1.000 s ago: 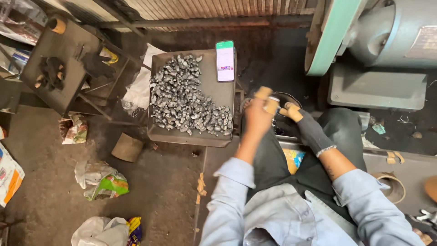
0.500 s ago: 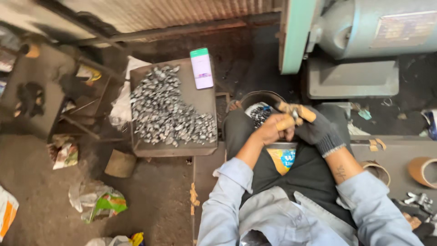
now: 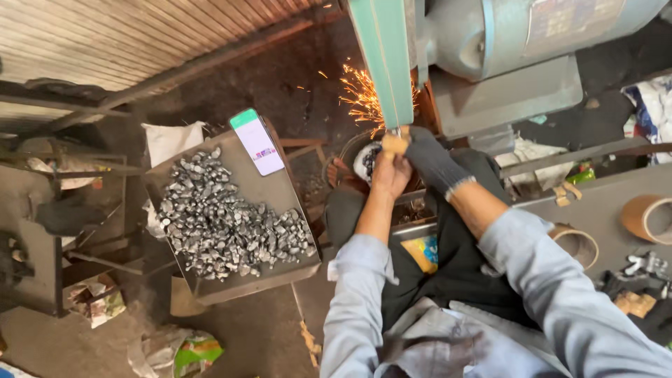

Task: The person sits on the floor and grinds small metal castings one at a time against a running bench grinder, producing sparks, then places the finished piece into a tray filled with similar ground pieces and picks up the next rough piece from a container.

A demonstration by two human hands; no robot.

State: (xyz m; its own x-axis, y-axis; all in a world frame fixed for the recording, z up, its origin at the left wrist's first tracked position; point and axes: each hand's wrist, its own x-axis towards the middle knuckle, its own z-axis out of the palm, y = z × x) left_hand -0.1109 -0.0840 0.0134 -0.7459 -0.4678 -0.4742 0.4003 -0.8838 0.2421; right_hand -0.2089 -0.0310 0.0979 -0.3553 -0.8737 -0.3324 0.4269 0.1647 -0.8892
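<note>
Both forearms reach forward together, the bare left hand and the dark-gloved right hand side by side, fingers pinching a small tan-tipped workpiece against the green upright grinding belt, orange sparks spraying leftward.

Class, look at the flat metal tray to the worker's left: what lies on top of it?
On the tray lies a heap of small grey metal pieces and, at its far corner, a phone with a lit screen. The tray surface beneath the heap is covered.
</note>
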